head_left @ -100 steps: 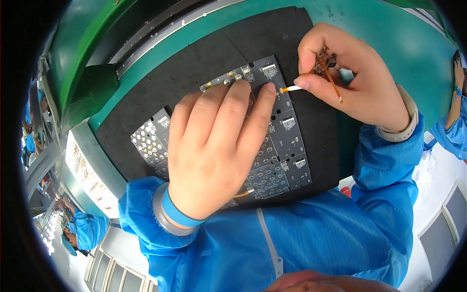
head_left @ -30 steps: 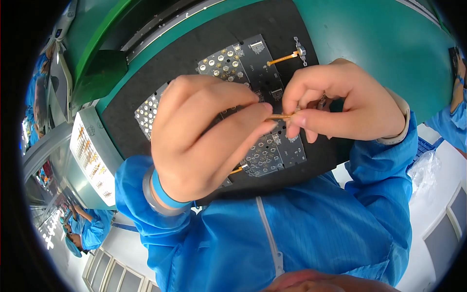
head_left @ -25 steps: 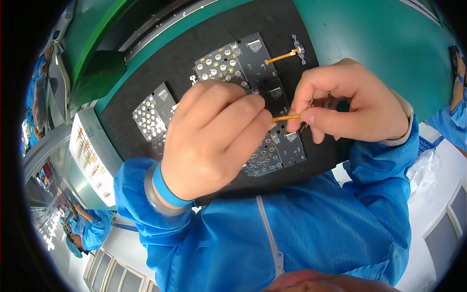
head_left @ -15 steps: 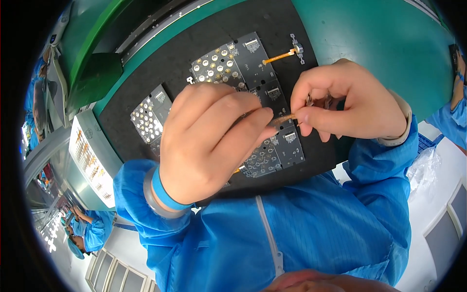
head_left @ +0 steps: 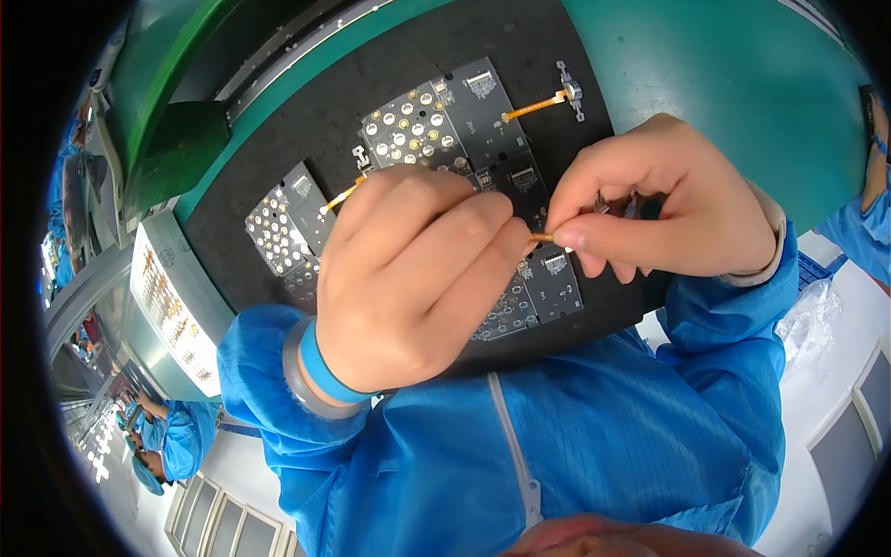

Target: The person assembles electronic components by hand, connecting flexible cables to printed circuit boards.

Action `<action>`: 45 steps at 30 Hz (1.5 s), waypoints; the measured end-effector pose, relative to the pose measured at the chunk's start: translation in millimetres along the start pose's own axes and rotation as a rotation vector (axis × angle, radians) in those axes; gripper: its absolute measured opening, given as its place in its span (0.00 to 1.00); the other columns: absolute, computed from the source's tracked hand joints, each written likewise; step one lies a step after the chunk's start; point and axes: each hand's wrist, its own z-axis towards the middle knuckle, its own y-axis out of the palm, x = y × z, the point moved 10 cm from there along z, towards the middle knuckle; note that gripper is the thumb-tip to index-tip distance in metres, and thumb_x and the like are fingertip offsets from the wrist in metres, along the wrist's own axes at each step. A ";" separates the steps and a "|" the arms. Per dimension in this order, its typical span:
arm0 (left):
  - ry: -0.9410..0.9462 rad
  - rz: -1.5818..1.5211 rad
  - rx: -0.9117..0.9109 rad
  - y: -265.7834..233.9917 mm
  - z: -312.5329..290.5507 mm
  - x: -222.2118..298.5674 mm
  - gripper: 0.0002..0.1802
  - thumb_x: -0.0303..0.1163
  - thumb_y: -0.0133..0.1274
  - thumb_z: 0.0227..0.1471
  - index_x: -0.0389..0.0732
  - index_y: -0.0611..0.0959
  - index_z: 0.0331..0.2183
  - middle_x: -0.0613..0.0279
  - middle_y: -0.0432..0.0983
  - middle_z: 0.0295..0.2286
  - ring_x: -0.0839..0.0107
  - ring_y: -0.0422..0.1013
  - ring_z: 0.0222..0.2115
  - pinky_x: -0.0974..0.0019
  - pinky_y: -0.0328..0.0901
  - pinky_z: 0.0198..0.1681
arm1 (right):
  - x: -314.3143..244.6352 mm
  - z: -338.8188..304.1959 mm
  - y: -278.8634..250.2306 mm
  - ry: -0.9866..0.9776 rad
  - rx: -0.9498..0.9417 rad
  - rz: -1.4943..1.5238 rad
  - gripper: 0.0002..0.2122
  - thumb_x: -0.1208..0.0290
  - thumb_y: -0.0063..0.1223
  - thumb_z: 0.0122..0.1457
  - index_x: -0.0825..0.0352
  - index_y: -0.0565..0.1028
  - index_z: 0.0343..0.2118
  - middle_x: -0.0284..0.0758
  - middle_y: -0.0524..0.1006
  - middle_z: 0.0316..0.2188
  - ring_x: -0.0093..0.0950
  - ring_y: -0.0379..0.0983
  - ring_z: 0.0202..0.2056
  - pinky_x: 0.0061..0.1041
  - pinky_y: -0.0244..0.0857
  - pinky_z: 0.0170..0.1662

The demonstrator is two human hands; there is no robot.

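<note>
My left hand [head_left: 408, 288] and my right hand [head_left: 677, 204] meet over the circuit boards, fingertips almost touching. Between them shows a short orange flex cable [head_left: 542, 238], pinched by my right thumb and forefinger. My left fingertips close on its other end, partly hidden behind the fingers. Small metal parts [head_left: 608, 202] sit in the curl of my right fingers, too covered to name. Underneath lies a panel of dark circuit boards [head_left: 492, 121] with rows of round silver pads. One orange flex cable with a metal bracket [head_left: 573, 91] sticks out from its right side.
A black mat [head_left: 316, 121] on the green table [head_left: 687, 65] carries the boards, including a smaller one [head_left: 278, 223] at left. Beyond it stands a white tray [head_left: 172, 306] with rows of small orange parts. A green frame [head_left: 172, 102] rises at far left. Co-workers in blue sit either side.
My left hand has shifted slightly right, uncovering another orange flex cable on the left. Less of the pinched cable shows between my fingertips. My right hand has moved only a little.
</note>
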 end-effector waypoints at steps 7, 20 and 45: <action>-0.029 -0.070 0.001 -2.1 0.3 -2.8 0.12 0.25 0.63 0.31 0.35 0.80 0.25 0.55 0.73 0.26 0.59 0.69 0.28 0.62 0.65 0.30 | 16.4 -0.9 -15.7 0.179 0.122 -0.088 0.05 0.73 0.53 0.56 0.69 0.75 0.28 0.32 0.75 0.16 0.16 0.69 0.15 0.13 0.59 0.17; -0.159 0.114 -0.205 24.5 -5.3 -0.7 0.24 0.27 0.60 0.30 0.34 0.80 0.37 0.57 0.71 0.34 0.61 0.69 0.31 0.62 0.64 0.34 | 31.2 2.0 -22.4 0.294 0.155 -0.180 0.09 0.71 0.53 0.54 0.70 0.74 0.22 0.32 0.73 0.12 0.19 0.69 0.12 0.16 0.59 0.15; -0.027 -0.131 0.075 -7.7 -3.4 3.5 0.14 0.22 0.62 0.33 0.33 0.81 0.29 0.55 0.74 0.26 0.61 0.70 0.26 0.65 0.65 0.28 | 4.9 0.7 23.4 -0.019 -0.044 0.263 0.14 0.79 0.41 0.61 0.72 0.61 0.49 0.37 0.76 0.30 0.20 0.75 0.31 0.13 0.68 0.31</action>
